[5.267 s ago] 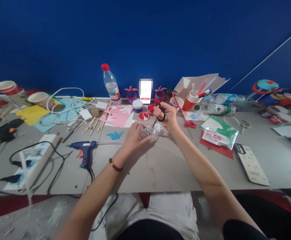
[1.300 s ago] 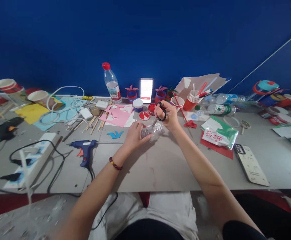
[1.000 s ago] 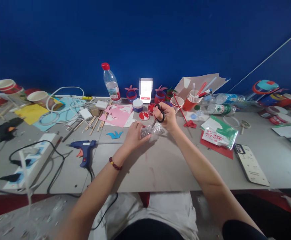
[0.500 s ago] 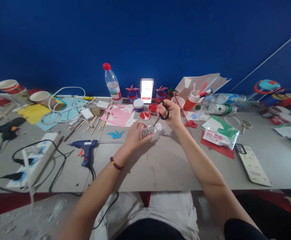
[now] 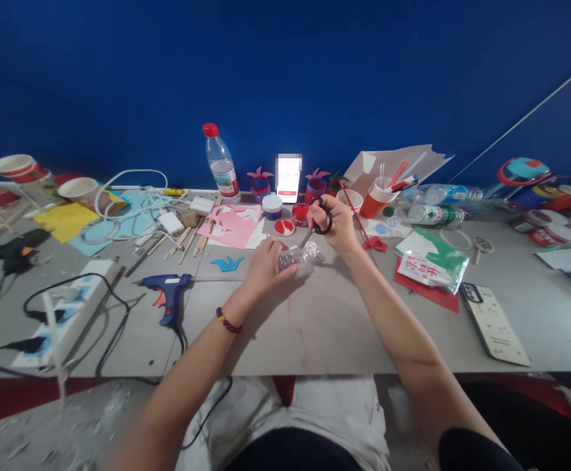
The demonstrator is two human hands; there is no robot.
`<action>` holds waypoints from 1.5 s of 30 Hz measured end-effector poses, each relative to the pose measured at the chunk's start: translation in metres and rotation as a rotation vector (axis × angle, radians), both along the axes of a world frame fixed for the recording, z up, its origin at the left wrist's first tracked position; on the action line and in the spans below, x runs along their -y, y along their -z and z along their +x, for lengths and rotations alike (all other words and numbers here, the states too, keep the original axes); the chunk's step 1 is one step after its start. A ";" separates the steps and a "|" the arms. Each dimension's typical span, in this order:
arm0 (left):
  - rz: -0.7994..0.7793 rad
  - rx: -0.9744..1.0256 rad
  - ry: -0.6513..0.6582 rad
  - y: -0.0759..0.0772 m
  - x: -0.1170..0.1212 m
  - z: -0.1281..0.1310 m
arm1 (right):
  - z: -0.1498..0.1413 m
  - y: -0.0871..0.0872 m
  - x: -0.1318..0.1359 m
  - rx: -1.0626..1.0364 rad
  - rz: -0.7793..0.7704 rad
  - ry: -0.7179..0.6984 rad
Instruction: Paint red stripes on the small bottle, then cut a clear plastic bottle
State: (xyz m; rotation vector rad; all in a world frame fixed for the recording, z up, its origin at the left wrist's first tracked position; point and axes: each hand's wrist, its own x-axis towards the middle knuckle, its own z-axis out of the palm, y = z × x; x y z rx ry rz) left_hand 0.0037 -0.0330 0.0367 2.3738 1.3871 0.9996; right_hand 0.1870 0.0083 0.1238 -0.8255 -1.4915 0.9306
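Observation:
My left hand (image 5: 264, 267) is closed around a clear plastic bottle (image 5: 292, 257) that lies on its side at the middle of the table, its narrow end pointing right. My right hand (image 5: 337, 226) grips black-handled scissors (image 5: 322, 219), fingers through the loops. The blades slant down to the bottle's upper side; whether the tips are inside the plastic is too small to tell. Just behind are a red-smeared lid (image 5: 284, 227), an open pot of red paint (image 5: 299, 213) and a white-lidded jar (image 5: 272, 207). A blue paper cutout (image 5: 227, 263) lies left of my left hand.
A blue glue gun (image 5: 167, 293) and a power strip (image 5: 69, 314) with cords lie to the left. A red-capped bottle (image 5: 221, 167) and a lit phone (image 5: 288, 178) stand at the back. Paper cups (image 5: 378, 197), a plastic packet (image 5: 430, 267) and another phone (image 5: 495, 324) are on the right.
The scissors and my right hand shift slightly back and forth over the bottle. My left hand keeps its hold, and the bottle stays in about the same place.

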 end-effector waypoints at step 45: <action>0.004 -0.005 0.010 0.002 0.000 0.000 | 0.007 0.001 -0.003 0.071 -0.005 -0.075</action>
